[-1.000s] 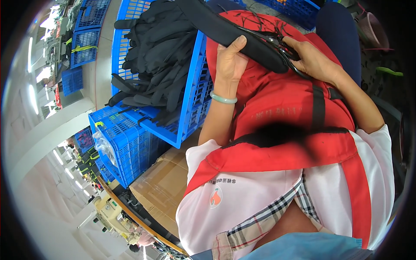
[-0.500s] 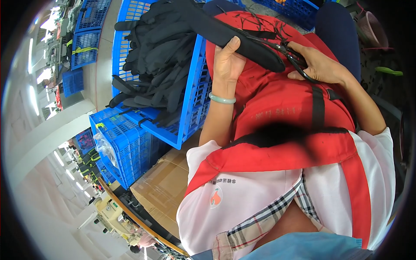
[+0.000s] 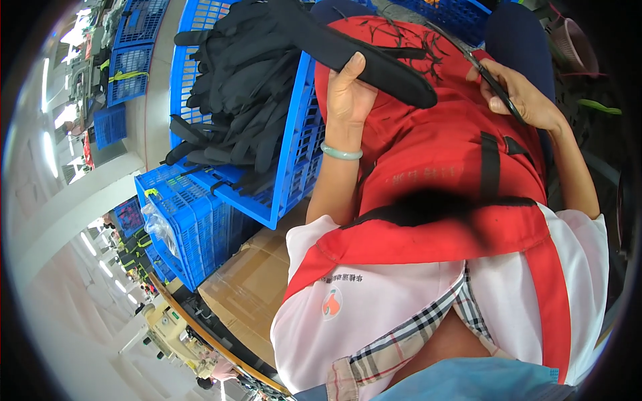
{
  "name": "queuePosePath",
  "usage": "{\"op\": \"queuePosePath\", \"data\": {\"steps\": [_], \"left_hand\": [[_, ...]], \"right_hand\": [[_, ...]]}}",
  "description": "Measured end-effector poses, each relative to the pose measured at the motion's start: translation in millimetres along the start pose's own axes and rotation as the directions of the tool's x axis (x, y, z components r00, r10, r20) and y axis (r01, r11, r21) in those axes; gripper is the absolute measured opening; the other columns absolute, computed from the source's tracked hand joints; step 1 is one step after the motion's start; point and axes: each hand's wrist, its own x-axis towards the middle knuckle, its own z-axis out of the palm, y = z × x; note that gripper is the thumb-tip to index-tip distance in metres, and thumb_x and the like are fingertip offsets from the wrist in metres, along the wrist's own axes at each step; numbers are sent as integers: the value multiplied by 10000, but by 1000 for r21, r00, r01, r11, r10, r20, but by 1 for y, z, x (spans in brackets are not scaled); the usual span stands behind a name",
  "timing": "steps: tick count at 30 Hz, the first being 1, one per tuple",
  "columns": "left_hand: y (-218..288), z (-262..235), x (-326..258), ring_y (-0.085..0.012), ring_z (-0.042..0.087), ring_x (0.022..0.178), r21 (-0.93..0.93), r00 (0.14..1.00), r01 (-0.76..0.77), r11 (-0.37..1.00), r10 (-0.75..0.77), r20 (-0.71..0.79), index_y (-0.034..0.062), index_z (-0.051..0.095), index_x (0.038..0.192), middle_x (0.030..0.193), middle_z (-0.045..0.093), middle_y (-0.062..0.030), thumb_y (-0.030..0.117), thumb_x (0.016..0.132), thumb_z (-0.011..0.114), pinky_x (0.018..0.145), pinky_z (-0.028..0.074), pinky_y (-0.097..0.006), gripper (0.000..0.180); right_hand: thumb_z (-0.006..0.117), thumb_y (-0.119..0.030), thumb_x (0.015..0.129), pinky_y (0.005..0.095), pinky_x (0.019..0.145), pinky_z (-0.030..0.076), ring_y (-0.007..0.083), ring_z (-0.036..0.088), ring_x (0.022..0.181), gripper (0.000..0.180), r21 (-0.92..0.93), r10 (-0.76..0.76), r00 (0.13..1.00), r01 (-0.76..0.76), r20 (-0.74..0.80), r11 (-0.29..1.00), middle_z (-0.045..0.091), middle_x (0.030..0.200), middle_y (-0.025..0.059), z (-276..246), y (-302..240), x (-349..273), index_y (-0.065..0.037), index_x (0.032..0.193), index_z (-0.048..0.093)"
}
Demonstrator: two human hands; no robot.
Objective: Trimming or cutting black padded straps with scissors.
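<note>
Hands apart, both loaded. Our left hand (image 3: 351, 100) pinches a black padded strip (image 3: 384, 72), thumb on top, fingers hidden underneath; a grip near the end probably steadies that end, while the rest runs up-left past the crate edge. Our right hand (image 3: 518, 93) is wrapped round the scissors (image 3: 496, 85), blades clear of the strip and aimed away from us, likely for safety. Thin black scraps (image 3: 431, 57) lie on the red apron (image 3: 428, 144) beyond and between our hands; lap presumably catches them. Blue crate (image 3: 289, 144) of similar strips (image 3: 234, 93) sits just left of our left hand, probably for short reach.
</note>
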Motion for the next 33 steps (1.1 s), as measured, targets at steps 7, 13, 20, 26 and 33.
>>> {"op": "queuePosePath", "data": {"steps": [7,13,20,26,33], "left_hand": [[-1,-1,-1,-218,625,994,26,999,2,1000,-3,37,67,616,1066,1029,655,-56,23,823,702,949,490,-387,261],[-5,0,-3,-223,610,1015,107,996,-38,994,29,88,56,617,1087,1050,650,-67,26,830,697,971,468,-387,271],[-8,10,-5,-208,635,944,70,998,-56,996,52,45,33,610,1060,998,662,-70,-50,820,669,905,500,-348,261],[-8,8,-4,-204,639,939,82,998,-45,996,42,47,33,615,1059,998,666,-72,-47,822,672,900,502,-345,257],[-7,2,-4,-218,624,1001,85,996,-13,996,6,88,61,611,1088,1073,651,-62,-9,842,670,952,486,-378,263]], "right_hand": [[802,-455,694,257,617,316,87,373,701,653,-20,175,975,-174,135,985,407,769,-17,20,-12,7,-16,1097,536],[778,-319,755,295,681,379,149,420,760,583,-126,38,999,-35,17,991,448,821,54,37,-21,22,37,1133,512],[780,-287,746,378,838,444,353,584,942,670,-277,-6,999,-4,-36,961,597,983,232,45,-21,33,47,1228,457],[743,-248,787,426,737,441,418,581,839,551,-317,-32,999,32,5,948,595,866,251,43,-15,42,34,1181,481],[644,-144,848,425,666,430,436,549,756,336,-351,-167,984,135,-62,926,582,807,270,48,-9,47,53,1080,501]]}}
